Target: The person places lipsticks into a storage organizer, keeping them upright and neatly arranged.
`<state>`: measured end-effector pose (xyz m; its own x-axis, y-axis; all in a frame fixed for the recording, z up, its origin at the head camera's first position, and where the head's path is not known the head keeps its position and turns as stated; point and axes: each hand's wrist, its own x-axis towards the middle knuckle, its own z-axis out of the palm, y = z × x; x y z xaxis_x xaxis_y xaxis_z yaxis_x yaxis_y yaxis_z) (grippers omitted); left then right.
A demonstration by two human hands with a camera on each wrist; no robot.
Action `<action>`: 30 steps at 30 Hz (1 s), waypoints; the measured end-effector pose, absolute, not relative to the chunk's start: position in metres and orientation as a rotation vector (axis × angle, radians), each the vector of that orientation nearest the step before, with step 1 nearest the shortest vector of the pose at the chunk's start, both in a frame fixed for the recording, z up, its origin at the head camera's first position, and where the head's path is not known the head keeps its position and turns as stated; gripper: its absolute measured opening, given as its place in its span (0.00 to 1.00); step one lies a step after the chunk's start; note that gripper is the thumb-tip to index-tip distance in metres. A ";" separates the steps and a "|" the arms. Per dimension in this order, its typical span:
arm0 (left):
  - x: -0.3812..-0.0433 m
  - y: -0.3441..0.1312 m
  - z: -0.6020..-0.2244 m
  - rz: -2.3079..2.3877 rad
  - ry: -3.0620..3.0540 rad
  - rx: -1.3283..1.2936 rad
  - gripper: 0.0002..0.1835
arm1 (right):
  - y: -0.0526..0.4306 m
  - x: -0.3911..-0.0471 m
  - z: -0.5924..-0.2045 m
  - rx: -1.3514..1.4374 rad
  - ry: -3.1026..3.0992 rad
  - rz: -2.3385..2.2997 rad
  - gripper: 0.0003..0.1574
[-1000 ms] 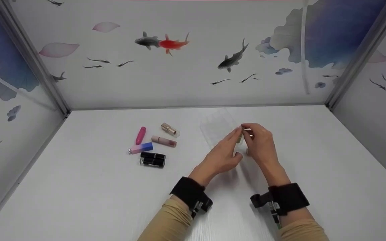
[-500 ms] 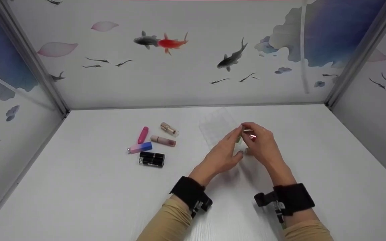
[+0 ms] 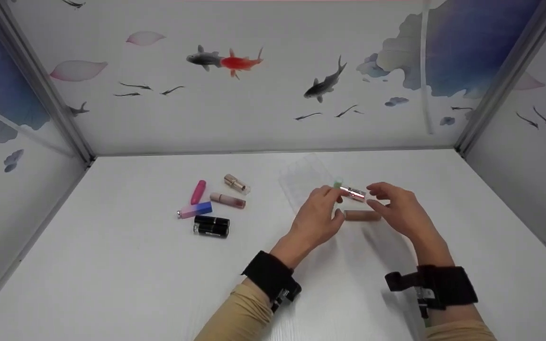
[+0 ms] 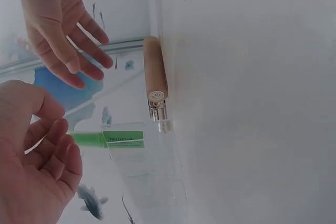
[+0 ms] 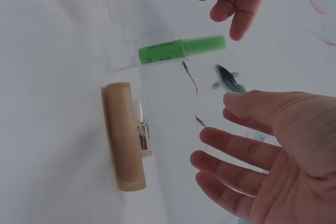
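A green tube (image 5: 181, 49) with lettering stands upright in a compartment of the clear organizer (image 3: 299, 182). My left hand (image 3: 318, 215) hovers beside the tube's top, its fingers loosely bent and holding nothing. In the right wrist view, a small gap separates its fingertips from the tube. Farther right, my right hand (image 3: 398, 208) is held in the air, fingers spread and relaxed, with nothing in them. Below and between the hands lie a brown tube (image 3: 362, 216) and a shiny silver-pink tube (image 3: 354, 193). The left hand partly covers the organizer in the head view.
Left on the white table lie a pink tube (image 3: 198, 192), a gold lipstick (image 3: 236, 183), a pale pink lip gloss (image 3: 228, 200), a pink-and-blue lipstick (image 3: 195, 210) and two black lipsticks (image 3: 211, 226). A printed wall panel (image 3: 273, 118) borders the table at the back.
My right hand has moved right, away from the left hand and green tube, uncovering the brown and silver-pink tubes. My left hand has stayed near the organizer, its fingers drawing back a little.
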<state>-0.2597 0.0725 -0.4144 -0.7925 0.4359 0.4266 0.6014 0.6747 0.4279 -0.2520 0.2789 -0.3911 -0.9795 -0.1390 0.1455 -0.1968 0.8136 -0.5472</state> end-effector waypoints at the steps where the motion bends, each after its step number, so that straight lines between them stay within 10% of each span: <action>1: -0.259 0.073 -0.415 -0.807 -2.621 -0.845 0.17 | 0.280 -0.252 -0.392 0.268 -2.920 0.879 0.25; 9: -0.256 0.082 -0.421 -0.669 -2.993 -0.911 0.21 | 0.287 -0.258 -0.407 0.194 -3.126 0.847 0.38; 21: -0.255 0.094 -0.423 -0.617 -3.150 -0.960 0.31 | 0.279 -0.265 -0.422 0.184 -3.257 0.775 0.32; 30: -0.257 0.096 -0.425 -0.537 -3.050 -1.082 0.21 | 0.267 -0.266 -0.427 0.210 -3.212 0.626 0.20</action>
